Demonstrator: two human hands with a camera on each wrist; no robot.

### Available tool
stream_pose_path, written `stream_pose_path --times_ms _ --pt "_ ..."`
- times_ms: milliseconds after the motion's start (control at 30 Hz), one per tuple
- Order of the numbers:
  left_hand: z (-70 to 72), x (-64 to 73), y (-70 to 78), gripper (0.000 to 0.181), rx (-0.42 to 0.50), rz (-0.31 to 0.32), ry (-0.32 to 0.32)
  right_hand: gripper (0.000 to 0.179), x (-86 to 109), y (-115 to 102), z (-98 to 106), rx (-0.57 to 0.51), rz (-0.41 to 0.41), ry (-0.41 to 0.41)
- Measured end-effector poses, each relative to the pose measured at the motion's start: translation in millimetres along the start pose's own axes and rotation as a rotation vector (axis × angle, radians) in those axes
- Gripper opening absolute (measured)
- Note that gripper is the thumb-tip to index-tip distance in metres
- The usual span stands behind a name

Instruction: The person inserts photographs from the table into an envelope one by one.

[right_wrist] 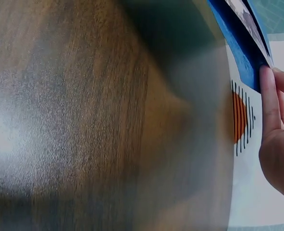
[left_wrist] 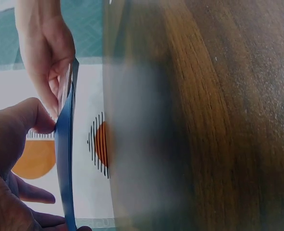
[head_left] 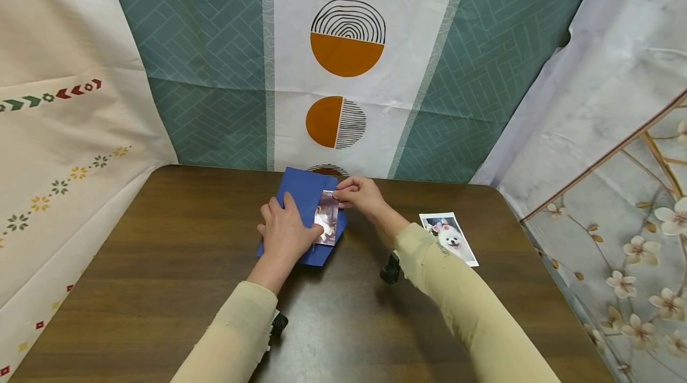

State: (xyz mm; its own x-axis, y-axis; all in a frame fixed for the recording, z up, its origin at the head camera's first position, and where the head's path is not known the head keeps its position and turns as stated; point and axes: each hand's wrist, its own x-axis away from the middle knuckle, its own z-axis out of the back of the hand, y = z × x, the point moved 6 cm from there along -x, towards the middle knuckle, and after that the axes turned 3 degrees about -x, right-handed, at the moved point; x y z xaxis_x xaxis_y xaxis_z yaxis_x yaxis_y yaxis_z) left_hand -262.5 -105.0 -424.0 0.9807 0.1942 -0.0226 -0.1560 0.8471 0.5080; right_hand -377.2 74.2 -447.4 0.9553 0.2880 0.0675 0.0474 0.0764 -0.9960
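Note:
A blue envelope (head_left: pixel 302 187) is held up above the table, its flap side toward the right. My left hand (head_left: pixel 284 229) grips it, thumb on the near face and fingers spread toward its far edge. A photo print (head_left: pixel 326 219) sticks partly out of the envelope's right side, the rest of it hidden inside. With thumb and fingers my right hand (head_left: pixel 361 197) pinches the print's upper right corner. In the left wrist view the envelope (left_wrist: pixel 65 159) appears edge-on between thumb and fingers. The right wrist view has the print (right_wrist: pixel 247 21) between the blue layers, with the fingertips at its end.
On the brown wooden table (head_left: pixel 177 287), a second photo print (head_left: pixel 453 238) of a white dog lies to the right, partly behind the right sleeve (head_left: pixel 456 287). A patterned cloth (head_left: pixel 214 61) hangs at the table's back edge, and more cloths hang on both sides.

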Motion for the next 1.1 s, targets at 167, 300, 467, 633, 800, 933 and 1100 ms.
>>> stream_pose_path --times_ms 167,300,467,633,800,933,1100 --pt "-1.2 0.9 1.2 0.110 -0.010 -0.012 0.014 0.014 -0.9 1.6 -4.6 0.002 0.000 0.010" --pt "-1.8 1.6 2.0 0.112 -0.036 -0.033 0.031 0.014 0.6 0.7 -8.2 0.028 -0.003 -0.030" --pt "0.2 2.5 2.3 0.111 -0.062 -0.054 0.062 0.019 2.4 -2.3 -7.1 0.022 0.025 -0.069" --pt "1.7 4.2 3.0 0.111 -0.064 -0.059 0.072 0.025 3.9 1.8 -2.6 -0.054 0.035 -0.058" --pt "1.4 5.1 6.2 0.110 -0.069 -0.066 0.071 0.025 5.2 4.7 -2.8 -0.102 0.035 -0.030" --pt "1.9 5.6 8.0 0.108 -0.065 -0.070 0.074 0.024 5.6 3.2 -3.6 -0.118 0.037 -0.007" --pt "2.5 5.3 9.2 0.108 -0.062 -0.075 0.075 0.029 6.3 1.6 -2.0 -0.152 0.033 0.001"
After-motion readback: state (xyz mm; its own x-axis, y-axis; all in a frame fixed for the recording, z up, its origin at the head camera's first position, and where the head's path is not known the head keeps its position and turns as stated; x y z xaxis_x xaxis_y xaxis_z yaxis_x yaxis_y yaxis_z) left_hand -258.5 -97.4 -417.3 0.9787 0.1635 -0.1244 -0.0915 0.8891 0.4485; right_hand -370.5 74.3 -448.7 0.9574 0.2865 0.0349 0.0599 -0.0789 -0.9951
